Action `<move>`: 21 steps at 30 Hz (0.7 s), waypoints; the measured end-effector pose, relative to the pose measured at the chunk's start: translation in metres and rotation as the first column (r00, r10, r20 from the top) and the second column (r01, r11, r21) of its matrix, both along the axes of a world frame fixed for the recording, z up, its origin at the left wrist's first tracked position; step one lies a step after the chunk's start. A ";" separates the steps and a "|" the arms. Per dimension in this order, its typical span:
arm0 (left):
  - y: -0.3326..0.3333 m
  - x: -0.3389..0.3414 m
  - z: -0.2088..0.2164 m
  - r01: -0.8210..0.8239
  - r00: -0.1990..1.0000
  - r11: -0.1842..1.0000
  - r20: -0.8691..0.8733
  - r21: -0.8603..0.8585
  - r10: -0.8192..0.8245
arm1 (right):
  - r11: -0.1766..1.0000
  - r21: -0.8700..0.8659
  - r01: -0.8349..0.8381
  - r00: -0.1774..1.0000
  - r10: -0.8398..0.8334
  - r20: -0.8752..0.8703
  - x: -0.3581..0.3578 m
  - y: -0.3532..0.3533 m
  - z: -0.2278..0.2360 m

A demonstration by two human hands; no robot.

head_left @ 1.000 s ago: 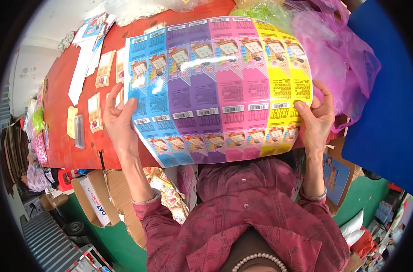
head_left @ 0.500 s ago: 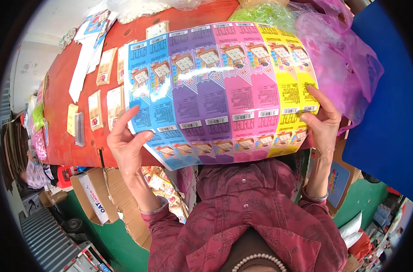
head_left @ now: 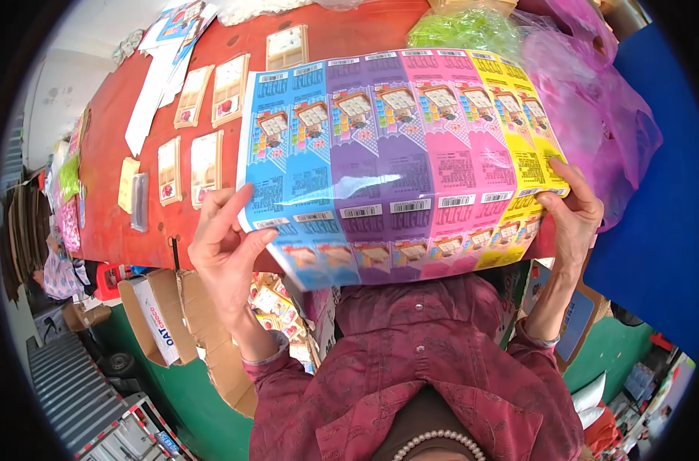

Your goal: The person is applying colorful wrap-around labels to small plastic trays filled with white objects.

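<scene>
A large glossy printed sheet (head_left: 395, 165) hangs between my hands above the table's near edge. It has blue, purple, pink and yellow bands with repeated pictures and barcodes. My left hand (head_left: 230, 238) pinches its blue left edge between thumb and fingers. At the yellow right edge, my right hand (head_left: 574, 219) grips it the same way. The sheet bows, and its near part bends downward with the lower left corner blurred. Left of it on the red table (head_left: 127, 250) lie several small stacks of pale printed cards (head_left: 207, 165).
White and printed paper strips (head_left: 154, 100) lie at the far left. A yellow block (head_left: 128, 184) sits beside a grey bar (head_left: 140, 201). Green plastic wrapping (head_left: 465, 32) and a purple plastic bag (head_left: 611, 138) are at the right. Below the table stand open cardboard boxes (head_left: 161, 315).
Both hands have shifted right with the sheet, uncovering more of the card stacks on the left. Its near part bends down more sharply. My grip on both edges stays the same.
</scene>
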State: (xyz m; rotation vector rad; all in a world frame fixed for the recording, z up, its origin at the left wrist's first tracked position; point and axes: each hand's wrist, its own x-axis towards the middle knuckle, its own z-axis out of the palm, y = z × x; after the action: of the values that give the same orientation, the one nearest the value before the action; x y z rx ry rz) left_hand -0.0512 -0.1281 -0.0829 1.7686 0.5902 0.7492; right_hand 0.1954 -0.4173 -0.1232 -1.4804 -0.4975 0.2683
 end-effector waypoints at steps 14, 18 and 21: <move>-0.001 0.001 -0.008 -0.123 0.992 0.942 0.046 0.312 0.114 | 0.966 -0.249 0.065 0.971 -0.004 0.239 0.003 -0.005 -0.004; -0.004 0.005 -0.007 -0.087 0.996 0.929 0.056 0.360 0.072 | 0.823 -0.486 0.296 0.727 0.136 0.673 -0.018 0.029 0.036; -0.010 0.007 -0.006 -0.076 0.995 0.893 0.088 0.444 0.041 | 0.805 -0.589 0.069 0.662 0.404 0.631 -0.052 0.064 0.056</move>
State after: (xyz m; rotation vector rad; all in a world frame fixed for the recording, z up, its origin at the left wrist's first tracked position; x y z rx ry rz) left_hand -0.0446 -0.1380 -0.0890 2.1387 0.4416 1.0543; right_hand 0.1433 -0.3533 -0.0672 -2.1367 -1.3283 -0.0721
